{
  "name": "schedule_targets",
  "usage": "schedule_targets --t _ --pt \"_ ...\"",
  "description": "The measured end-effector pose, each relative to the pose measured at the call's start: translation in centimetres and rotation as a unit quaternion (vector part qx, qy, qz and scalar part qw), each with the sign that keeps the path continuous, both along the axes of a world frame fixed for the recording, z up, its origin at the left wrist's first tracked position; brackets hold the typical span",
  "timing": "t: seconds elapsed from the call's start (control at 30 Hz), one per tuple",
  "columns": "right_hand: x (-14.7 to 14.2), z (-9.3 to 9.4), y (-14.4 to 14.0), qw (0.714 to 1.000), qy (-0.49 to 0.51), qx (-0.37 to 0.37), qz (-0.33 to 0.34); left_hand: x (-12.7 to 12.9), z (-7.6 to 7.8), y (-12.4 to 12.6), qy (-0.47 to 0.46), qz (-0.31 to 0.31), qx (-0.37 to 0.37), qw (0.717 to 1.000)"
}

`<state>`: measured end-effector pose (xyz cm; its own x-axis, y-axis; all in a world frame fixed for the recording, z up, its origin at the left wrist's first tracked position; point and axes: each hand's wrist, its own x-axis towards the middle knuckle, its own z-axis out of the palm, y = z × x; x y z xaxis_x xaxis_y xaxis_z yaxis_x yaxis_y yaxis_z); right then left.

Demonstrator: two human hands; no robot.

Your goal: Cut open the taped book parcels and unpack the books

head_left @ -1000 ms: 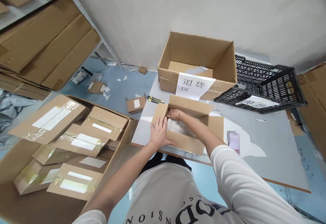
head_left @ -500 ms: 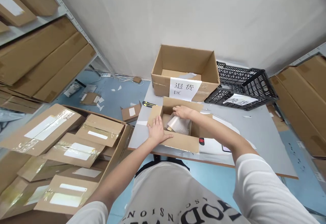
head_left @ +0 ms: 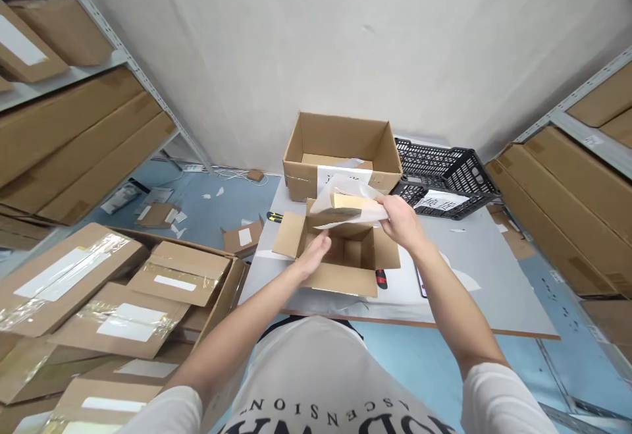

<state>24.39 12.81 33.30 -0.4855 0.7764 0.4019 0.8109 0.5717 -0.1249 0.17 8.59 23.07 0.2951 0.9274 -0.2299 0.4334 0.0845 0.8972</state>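
**Bagged item held over the open carton**

The right hand (head_left: 402, 222) was closed around one end of a flat tan item in a clear plastic bag (head_left: 349, 205), thumb on top and fingers curled beneath, holding it roughly level in the air just above the small open carton (head_left: 340, 264). The left hand (head_left: 315, 254) was loosely open, fingers slightly bent, reaching over the carton's near edge with its fingertips at the opening; it gripped nothing. The carton sat on the grey table (head_left: 498, 289) with its flaps spread outward and its inside showing bare cardboard. Behind it stood a larger open box (head_left: 340, 154) with a paper label on its front, and beside that a black plastic crate (head_left: 444, 170). Taped parcels (head_left: 123, 302) were piled at the person's left.
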Motion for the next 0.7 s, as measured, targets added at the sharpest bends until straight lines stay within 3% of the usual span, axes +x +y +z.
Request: schedule_targets --t 0.07,0.17,0.23,0.3,0.37,0.47,0.6,0.67,0.7 --pt "-0.9 -1.7 -2.1 0.999 0.025 0.044 -0.002 1.0 1.3 0.4 -0.206 0.000 -0.060 0.977" --pt "-2.5 -5.8 -4.9 0.994 0.044 0.090 0.052 1.6 2.0 0.9 -0.445 0.045 -0.162 0.880" --pt "-3.1 -8.2 -6.2 0.989 0.065 0.110 0.080 1.3 1.4 0.9 -0.534 0.076 -0.238 0.807" --pt "-3.1 -9.4 -7.0 0.986 0.075 0.102 0.107 0.5 0.4 0.5 -0.572 0.099 -0.297 0.758" --pt "-2.8 -9.2 -7.7 0.987 0.065 0.062 0.135 -0.3 -0.4 0.1 -0.573 0.121 -0.324 0.743" --pt "-3.1 -7.0 -9.1 0.988 0.073 0.005 0.133 -0.9 -0.7 -0.3 -0.545 0.147 -0.330 0.756" --pt "-5.9 -4.9 -11.1 0.979 0.189 -0.065 0.025 -0.2 0.1 -0.4 -0.532 0.206 -0.301 0.764" --pt "-7.4 -5.2 -11.2 0.953 0.255 -0.159 -0.047 0.4 0.4 -0.4 -0.545 0.234 -0.275 0.757" --pt "-8.0 -5.6 -10.9 0.926 0.294 -0.220 -0.081 0.8 0.5 -0.4 -0.553 0.245 -0.259 0.754"
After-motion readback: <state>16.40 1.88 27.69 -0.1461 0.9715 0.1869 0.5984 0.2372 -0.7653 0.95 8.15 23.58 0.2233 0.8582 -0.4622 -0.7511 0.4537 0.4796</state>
